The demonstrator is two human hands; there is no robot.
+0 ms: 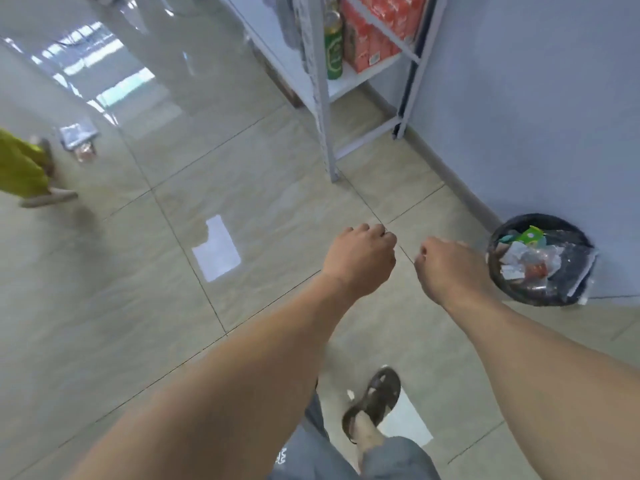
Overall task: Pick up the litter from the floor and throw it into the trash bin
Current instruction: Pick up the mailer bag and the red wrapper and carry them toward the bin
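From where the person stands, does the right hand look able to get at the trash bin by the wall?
Probably yes. The right hand, curled closed, hangs just beside the trash bin, whose top is open with litter showing inside. Only bare floor lies between them; the shelf stands farther back.

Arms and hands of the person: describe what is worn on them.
Both forearms are bare, with no sleeves in view. The left hand and right hand wear no gloves; no watch, bracelet or ring is visible on either.

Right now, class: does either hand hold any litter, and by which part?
Cannot be told: the left hand and right hand are curled into fists, showing nothing.
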